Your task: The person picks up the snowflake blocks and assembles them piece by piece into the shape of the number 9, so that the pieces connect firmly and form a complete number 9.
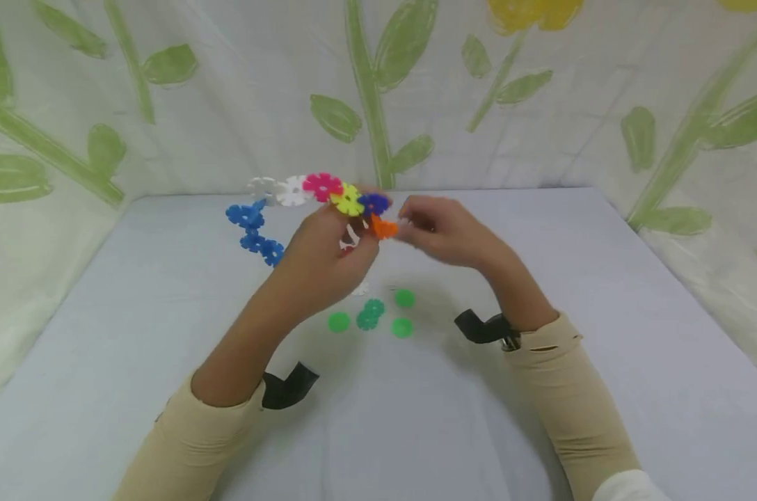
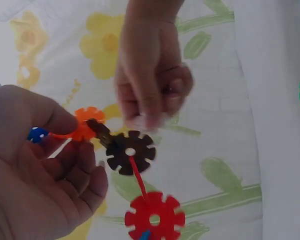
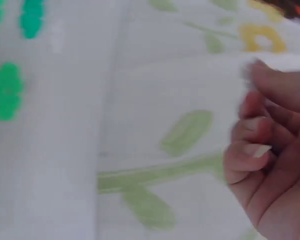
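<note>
My left hand (image 1: pixel 322 261) holds up a chain of notched plastic flower discs, its thumb and fingers pinching around the orange disc (image 2: pixel 85 127). From there the chain runs through a dark blue disc (image 1: pixel 375 204), a yellow disc (image 1: pixel 348 200), a pink disc (image 1: pixel 322 186) and white discs (image 1: pixel 293 191) to several blue discs (image 1: pixel 272 252) at the left. In the left wrist view, a dark brown disc (image 2: pixel 119 162) and a red disc (image 2: pixel 165 207) hang beyond the orange one. Close beside it, my right hand (image 1: pixel 444 229) pinches a small whitish piece (image 2: pixel 162 119), blurred and mostly covered by the fingertips.
Below the hands, green discs (image 1: pixel 339 322) lie on the white-covered table (image 1: pixel 134 334), with two teal discs (image 1: pixel 367 320) overlapping among them. A white disc (image 1: pixel 361 289) lies just behind, partly covered by the left hand. A cloth painted with plants (image 1: pixel 253 90) hangs behind the table.
</note>
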A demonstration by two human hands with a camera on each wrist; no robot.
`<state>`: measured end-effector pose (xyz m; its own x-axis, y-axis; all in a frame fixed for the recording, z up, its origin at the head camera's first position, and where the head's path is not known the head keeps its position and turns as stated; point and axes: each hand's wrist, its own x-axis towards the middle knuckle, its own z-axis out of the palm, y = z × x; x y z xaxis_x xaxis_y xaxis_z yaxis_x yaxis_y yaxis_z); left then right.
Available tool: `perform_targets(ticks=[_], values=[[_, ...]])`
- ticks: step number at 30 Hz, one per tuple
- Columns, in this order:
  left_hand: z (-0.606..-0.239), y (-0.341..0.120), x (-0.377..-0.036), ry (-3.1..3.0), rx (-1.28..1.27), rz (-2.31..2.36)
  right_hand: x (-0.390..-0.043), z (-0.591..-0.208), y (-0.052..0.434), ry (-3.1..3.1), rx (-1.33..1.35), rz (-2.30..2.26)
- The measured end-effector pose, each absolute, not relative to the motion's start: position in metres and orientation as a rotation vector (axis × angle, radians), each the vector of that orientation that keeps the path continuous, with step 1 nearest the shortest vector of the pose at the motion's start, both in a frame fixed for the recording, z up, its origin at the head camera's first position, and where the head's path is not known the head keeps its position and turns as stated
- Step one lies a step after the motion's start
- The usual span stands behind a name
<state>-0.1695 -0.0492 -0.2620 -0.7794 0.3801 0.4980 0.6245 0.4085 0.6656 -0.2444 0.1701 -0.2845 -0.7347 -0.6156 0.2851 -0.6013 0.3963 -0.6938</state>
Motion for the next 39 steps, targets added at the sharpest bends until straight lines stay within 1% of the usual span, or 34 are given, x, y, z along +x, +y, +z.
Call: perform_targets(ticks=[4,6,11,13,15,17,20,23,25,29,34,39], values=[[-0.261,-0.048,-0.158,-2.648,-0.927,-0.734,-0.224,-0.257,0.186,2.317,-1.166,-1.892],[-0.261,-0.045,-0.154,-2.723,-0.922,-0.523,-0.211,-0.246,0.187,2.109,-1.235,-1.988],[-0.261,-0.038,-0.149,-2.93,-0.92,-0.334,-0.184,-0.236,0.168,1.904,-1.457,-1.781],[-0.261,-0.037,-0.148,-3.031,-0.935,-0.348,-0.18,-0.237,0.158,1.87,-1.542,-1.698],[-0.261,-0.036,-0.148,-3.086,-0.982,-0.266,-0.178,-0.24,0.151,1.831,-1.602,-1.661],[-0.261,-0.038,-0.149,-3.131,-0.993,-0.321,-0.178,-0.243,0.147,1.821,-1.625,-1.662],[-0.263,-0.039,-0.153,-3.027,-1.001,-0.608,-0.178,-0.245,0.146,1.829,-1.581,-1.75],[-0.264,-0.038,-0.158,-2.775,-0.943,-1.313,-0.179,-0.245,0.151,1.881,-1.469,-1.882],[-0.263,-0.036,-0.159,-2.562,-0.862,-1.752,-0.18,-0.243,0.155,1.921,-1.407,-1.967],[-0.257,-0.034,-0.157,-2.01,-0.674,-2.495,-0.18,-0.241,0.157,2.013,-1.351,-2.086],[-0.257,-0.035,-0.157,-1.559,-0.589,-2.851,-0.184,-0.242,0.15,2.181,-1.5,-2.054],[-0.259,-0.035,-0.159,-1.317,-0.593,-2.993,-0.187,-0.244,0.149,2.33,-1.658,-1.943]])
